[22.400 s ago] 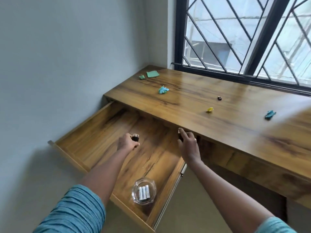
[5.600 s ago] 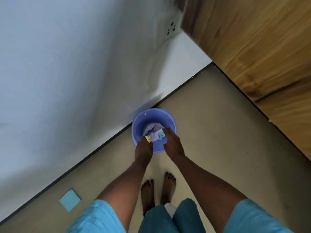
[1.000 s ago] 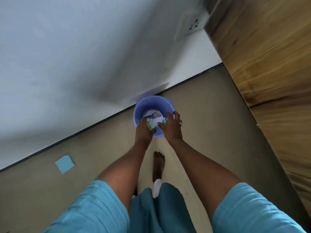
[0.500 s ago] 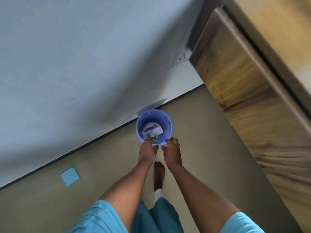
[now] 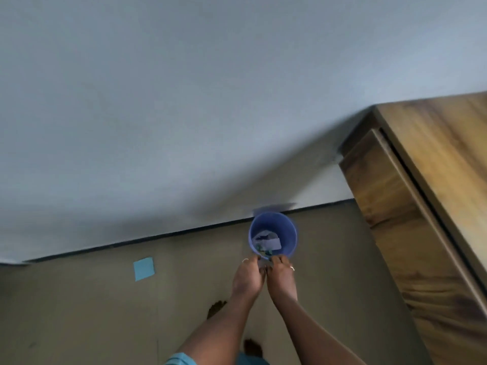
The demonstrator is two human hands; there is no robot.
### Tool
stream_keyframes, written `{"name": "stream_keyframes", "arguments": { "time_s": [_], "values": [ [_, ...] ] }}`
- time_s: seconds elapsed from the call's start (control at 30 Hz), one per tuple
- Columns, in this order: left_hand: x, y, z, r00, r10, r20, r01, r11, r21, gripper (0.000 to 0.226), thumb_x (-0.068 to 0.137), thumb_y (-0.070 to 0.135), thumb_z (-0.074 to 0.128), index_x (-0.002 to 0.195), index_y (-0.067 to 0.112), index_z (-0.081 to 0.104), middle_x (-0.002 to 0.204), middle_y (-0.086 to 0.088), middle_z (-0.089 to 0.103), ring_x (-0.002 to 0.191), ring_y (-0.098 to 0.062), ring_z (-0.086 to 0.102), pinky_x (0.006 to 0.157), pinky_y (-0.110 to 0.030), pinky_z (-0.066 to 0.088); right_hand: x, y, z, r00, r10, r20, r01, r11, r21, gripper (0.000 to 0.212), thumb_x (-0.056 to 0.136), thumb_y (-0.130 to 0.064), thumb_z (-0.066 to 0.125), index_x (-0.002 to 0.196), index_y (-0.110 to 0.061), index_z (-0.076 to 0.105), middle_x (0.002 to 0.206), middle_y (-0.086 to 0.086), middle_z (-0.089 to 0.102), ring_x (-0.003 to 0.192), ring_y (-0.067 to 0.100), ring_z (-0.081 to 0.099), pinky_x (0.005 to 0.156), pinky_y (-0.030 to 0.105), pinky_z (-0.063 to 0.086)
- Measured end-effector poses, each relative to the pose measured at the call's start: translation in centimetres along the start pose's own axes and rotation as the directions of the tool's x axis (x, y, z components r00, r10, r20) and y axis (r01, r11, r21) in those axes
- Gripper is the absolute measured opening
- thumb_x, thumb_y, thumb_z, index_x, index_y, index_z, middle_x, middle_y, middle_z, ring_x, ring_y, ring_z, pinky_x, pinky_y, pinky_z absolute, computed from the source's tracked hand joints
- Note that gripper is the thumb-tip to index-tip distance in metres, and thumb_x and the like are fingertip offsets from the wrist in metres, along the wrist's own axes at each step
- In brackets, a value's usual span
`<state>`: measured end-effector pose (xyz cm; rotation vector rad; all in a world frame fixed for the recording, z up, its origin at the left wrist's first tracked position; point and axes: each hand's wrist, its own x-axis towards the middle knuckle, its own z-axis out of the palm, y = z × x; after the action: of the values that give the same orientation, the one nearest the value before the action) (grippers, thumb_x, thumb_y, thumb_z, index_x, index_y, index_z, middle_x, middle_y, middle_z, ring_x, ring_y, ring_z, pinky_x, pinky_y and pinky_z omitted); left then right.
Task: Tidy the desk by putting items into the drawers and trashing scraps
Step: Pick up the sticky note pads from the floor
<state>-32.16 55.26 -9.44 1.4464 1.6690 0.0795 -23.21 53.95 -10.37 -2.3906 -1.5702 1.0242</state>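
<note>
I see the left hand [image 5: 248, 275] and right hand [image 5: 281, 272] side by side just below the blue bin [image 5: 289, 230], fingers loosely straight, with the paper scraps [image 5: 266, 242] lying inside the bin.

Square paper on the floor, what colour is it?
Light blue; the flat square paper shows best in the head view.
</note>
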Motion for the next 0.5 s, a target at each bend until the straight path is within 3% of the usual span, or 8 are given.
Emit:
{"name": "stream_keyframes", "arguments": {
  "time_s": [0.27, 0.5],
  "values": [
    [-7.1, -5.8, -0.1, 0.959, -0.247, -0.136, 0.220, 0.958, -0.186, 0.045, 0.095, 0.024, 0.047, 0.138, 0.012, 0.046, 0.136, -0.010, 0.053, 0.128, -0.022, 0.048, 0.104, -0.029, 0.037, -5.1, -1.7, 4.2, 0.946, -0.239, 0.219, 0.283, 0.938, -0.200, 0.036, 0.096, -0.011, 0.045, 0.132, -0.008, 0.049, 0.134, 0.011, 0.045, 0.122, 0.025, 0.044, 0.094, 0.029, 0.043],
    [-10.9, -15.1, -0.9, 0.829, -0.516, -0.216, 0.427, 0.833, -0.351, 0.041, 0.096, 0.020, 0.045, 0.137, 0.017, 0.046, 0.138, -0.005, 0.052, 0.128, -0.020, 0.049, 0.099, -0.029, 0.042, -9.4, -5.7, 11.5, 0.813, -0.356, 0.460, 0.507, 0.821, -0.260, 0.036, 0.096, -0.016, 0.045, 0.131, -0.008, 0.049, 0.137, 0.009, 0.043, 0.121, 0.026, 0.046, 0.096, 0.030, 0.041]
  ]
}}
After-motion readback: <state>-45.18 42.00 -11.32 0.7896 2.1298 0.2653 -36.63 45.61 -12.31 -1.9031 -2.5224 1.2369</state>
